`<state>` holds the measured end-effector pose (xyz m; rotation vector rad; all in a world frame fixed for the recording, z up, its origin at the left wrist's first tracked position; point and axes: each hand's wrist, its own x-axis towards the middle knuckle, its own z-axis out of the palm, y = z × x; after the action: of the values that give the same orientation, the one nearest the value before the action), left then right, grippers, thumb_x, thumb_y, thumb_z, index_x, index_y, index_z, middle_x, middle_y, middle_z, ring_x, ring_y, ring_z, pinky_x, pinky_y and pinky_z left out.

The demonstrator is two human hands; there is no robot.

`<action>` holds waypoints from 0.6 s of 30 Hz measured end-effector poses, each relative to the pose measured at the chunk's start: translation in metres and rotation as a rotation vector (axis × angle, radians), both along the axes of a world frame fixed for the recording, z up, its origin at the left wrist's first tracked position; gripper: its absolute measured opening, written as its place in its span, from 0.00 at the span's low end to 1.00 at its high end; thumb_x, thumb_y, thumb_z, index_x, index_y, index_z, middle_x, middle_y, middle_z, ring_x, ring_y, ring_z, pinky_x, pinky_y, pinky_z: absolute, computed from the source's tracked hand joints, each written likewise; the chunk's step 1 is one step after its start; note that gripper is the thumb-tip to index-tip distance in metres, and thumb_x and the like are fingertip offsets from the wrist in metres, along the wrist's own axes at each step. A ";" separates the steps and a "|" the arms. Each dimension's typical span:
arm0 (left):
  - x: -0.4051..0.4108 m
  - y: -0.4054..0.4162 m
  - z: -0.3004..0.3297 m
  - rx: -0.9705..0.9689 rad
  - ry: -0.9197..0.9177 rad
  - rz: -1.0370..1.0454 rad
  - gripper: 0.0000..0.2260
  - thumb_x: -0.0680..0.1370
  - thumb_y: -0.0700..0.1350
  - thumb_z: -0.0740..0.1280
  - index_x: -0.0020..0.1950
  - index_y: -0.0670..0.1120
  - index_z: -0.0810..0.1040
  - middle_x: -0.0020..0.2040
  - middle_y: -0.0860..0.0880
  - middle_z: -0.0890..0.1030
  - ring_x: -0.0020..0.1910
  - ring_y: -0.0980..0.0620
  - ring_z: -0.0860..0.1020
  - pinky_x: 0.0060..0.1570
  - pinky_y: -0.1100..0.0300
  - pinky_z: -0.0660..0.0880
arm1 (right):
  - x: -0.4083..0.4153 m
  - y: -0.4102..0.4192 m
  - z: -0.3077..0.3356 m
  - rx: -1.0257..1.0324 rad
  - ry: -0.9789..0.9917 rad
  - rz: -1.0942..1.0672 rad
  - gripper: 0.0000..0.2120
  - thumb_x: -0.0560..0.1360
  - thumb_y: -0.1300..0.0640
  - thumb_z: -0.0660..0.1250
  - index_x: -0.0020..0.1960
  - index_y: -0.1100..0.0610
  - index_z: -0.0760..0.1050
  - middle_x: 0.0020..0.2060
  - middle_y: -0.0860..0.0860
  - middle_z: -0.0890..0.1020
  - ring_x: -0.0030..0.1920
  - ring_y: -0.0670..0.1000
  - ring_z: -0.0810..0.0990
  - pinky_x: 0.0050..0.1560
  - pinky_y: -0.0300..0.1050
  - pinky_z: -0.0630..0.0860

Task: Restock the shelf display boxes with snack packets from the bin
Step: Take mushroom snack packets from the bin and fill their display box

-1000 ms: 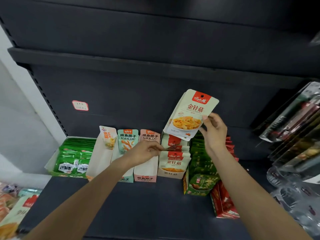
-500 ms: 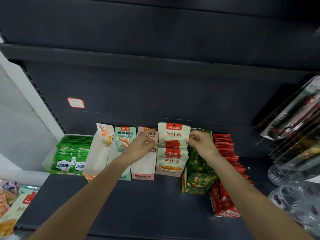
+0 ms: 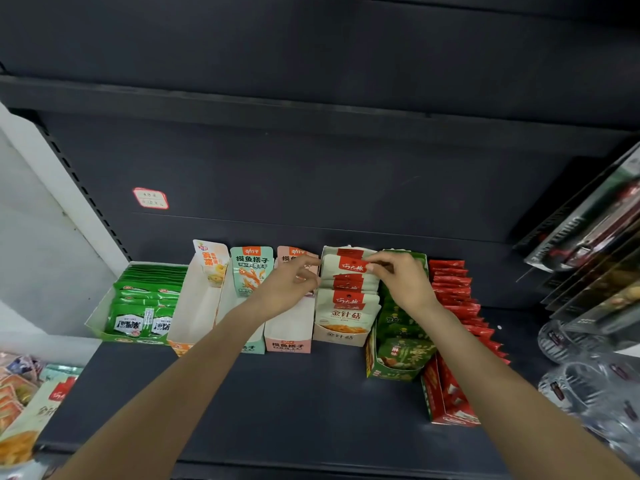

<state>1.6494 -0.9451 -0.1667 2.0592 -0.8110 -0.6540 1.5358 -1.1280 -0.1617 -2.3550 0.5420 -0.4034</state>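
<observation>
A dark shelf (image 3: 311, 393) carries a row of display boxes along its far side. The cream box (image 3: 341, 336) of mushroom snack packets stands mid-row, packets upright in file from near to far. Both hands meet at its far end: the right hand (image 3: 403, 284) pinches the red top of a packet (image 3: 349, 268), which lies just left of its fingertips; the left hand (image 3: 289, 284), fingers loosely curled, touches the stack's left edge. Neighbouring boxes crowd both sides; open room lies only above.
</observation>
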 end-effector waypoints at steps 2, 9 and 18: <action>-0.002 -0.001 0.001 -0.004 0.001 0.002 0.16 0.80 0.45 0.62 0.68 0.52 0.68 0.54 0.53 0.77 0.58 0.52 0.75 0.58 0.57 0.71 | 0.002 0.000 0.001 -0.049 -0.013 -0.026 0.10 0.78 0.60 0.64 0.57 0.55 0.80 0.53 0.49 0.82 0.52 0.45 0.79 0.52 0.36 0.73; -0.006 -0.002 0.002 0.013 -0.049 -0.038 0.10 0.80 0.44 0.62 0.61 0.48 0.74 0.53 0.55 0.75 0.57 0.53 0.75 0.52 0.64 0.70 | 0.006 -0.004 -0.006 -0.059 0.055 -0.043 0.09 0.77 0.60 0.65 0.55 0.54 0.81 0.52 0.51 0.83 0.52 0.48 0.80 0.55 0.46 0.77; -0.019 0.000 0.022 -0.050 -0.249 0.176 0.11 0.80 0.41 0.61 0.61 0.45 0.74 0.54 0.51 0.78 0.53 0.53 0.76 0.45 0.69 0.71 | -0.013 0.019 0.017 -0.069 -0.069 0.027 0.12 0.77 0.59 0.65 0.60 0.56 0.77 0.54 0.51 0.79 0.55 0.48 0.77 0.54 0.37 0.73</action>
<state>1.6301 -0.9447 -0.1446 2.1630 -0.7650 -0.2812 1.5232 -1.1093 -0.1446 -2.4022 0.4707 -0.4967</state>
